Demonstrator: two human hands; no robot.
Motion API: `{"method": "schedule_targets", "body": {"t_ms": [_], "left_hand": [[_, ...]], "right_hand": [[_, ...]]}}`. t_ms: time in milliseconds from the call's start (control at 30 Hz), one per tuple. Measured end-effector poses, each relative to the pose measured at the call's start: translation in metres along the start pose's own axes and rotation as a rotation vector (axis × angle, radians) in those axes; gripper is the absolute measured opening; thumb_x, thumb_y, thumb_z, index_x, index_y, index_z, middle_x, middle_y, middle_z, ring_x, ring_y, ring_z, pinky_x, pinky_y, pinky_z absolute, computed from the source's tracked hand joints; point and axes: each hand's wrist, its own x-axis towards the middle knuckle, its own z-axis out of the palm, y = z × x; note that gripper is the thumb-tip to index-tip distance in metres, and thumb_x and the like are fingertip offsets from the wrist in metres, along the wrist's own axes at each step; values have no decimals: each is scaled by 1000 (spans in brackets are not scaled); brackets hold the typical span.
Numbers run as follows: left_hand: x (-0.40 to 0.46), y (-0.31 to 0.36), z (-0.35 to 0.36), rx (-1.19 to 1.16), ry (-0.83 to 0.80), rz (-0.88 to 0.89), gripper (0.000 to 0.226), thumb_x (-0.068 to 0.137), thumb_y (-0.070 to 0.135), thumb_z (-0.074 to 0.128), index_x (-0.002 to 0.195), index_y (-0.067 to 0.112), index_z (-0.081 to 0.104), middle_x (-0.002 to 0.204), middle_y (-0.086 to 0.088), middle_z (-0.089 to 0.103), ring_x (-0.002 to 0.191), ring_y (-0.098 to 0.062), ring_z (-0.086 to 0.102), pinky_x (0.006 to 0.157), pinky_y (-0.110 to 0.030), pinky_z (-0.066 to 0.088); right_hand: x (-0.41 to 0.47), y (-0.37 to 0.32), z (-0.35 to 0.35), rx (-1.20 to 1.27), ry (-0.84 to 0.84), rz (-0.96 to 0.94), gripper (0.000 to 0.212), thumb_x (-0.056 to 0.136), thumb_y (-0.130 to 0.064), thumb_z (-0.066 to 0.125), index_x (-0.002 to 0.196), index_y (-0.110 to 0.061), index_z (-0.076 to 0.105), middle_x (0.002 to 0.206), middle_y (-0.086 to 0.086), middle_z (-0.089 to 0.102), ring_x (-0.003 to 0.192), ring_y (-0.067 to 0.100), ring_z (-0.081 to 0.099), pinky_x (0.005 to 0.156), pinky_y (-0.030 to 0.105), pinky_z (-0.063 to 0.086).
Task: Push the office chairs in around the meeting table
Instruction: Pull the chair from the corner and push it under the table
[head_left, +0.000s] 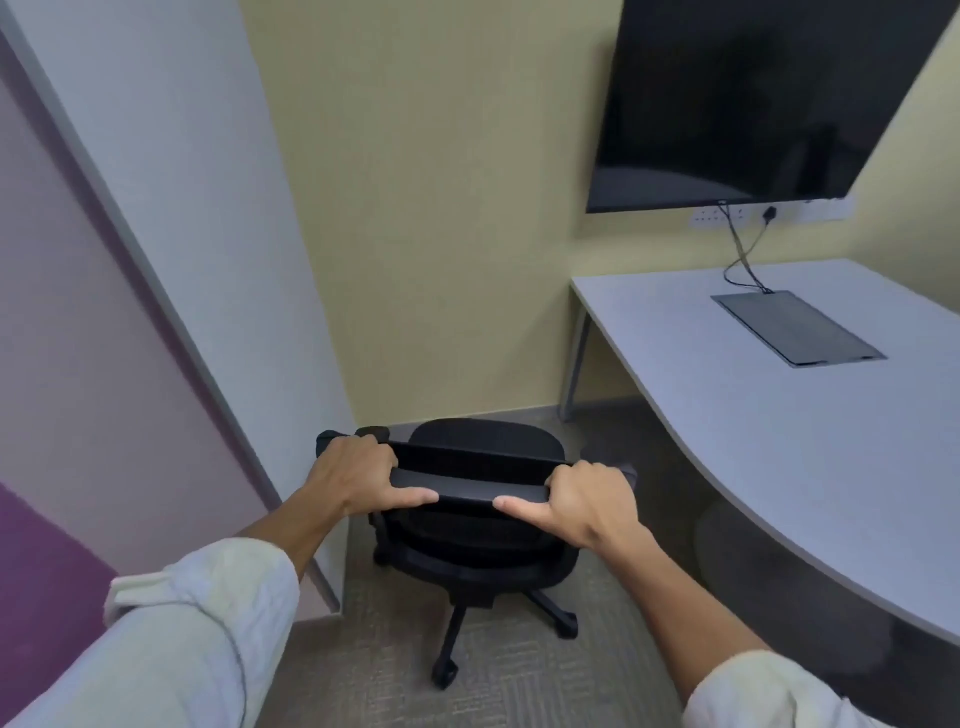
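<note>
Swinging the office chair (470, 499) rightward toward the worktop (753, 395) is best done with even pressure from both sides. The backrest top is clasped at its left end by the left grip (358, 475), fingers curled over, and at its right end by the right grip (587, 501); the seat probably faces the corner beyond.

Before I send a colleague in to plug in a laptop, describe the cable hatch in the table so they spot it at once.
Start at the black wall screen in the room's right corner; the pale grey meeting table sits right below it. Near the table's wall end lies the cable hatch, a flat dark grey rectangular panel set flush in the top. Black cables drop to it from the wall sockets, and nothing else interrupts the table.
</note>
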Motion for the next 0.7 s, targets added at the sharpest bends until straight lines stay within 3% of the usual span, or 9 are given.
{"method": "schedule_targets", "body": {"t_ms": [100, 433, 600, 700], "left_hand": [[2, -16, 3, 33, -6, 76, 90, 55, 105, 10, 51, 20, 39, 47, 7, 43, 43, -12, 41, 47, -33, 30], [66, -39, 4, 107, -68, 252, 81, 57, 97, 21, 56, 18, 37, 50, 4, 40, 49, -16, 38, 50, -33, 23], [131, -43, 10, 89, -10, 343, 86, 56, 104, 17, 54, 19, 31, 46, 5, 33, 43, -14, 29, 47, -34, 17], [176, -48, 20, 60, 22, 391, 90, 53, 106, 11, 51, 18, 31, 44, 6, 32, 41, -15, 30, 46, -36, 17]], "right_hand": [[-17, -23, 1, 18, 15, 76, 102, 58, -107, 16, 52, -14, 57, 51, -2, 54, 52, 24, 58, 54, 35, 50], [-3, -38, 4, 82, 142, 244, 92, 62, -105, 23, 42, -16, 28, 36, -2, 33, 34, 20, 37, 39, 30, 20], [32, -22, 11, 101, 160, 321, 94, 60, -106, 19, 42, -16, 32, 39, -1, 37, 37, 21, 38, 40, 30, 17], [58, -12, 17, 109, 185, 404, 90, 63, -105, 24, 38, -18, 27, 36, -4, 27, 34, 19, 29, 39, 28, 14]]}}
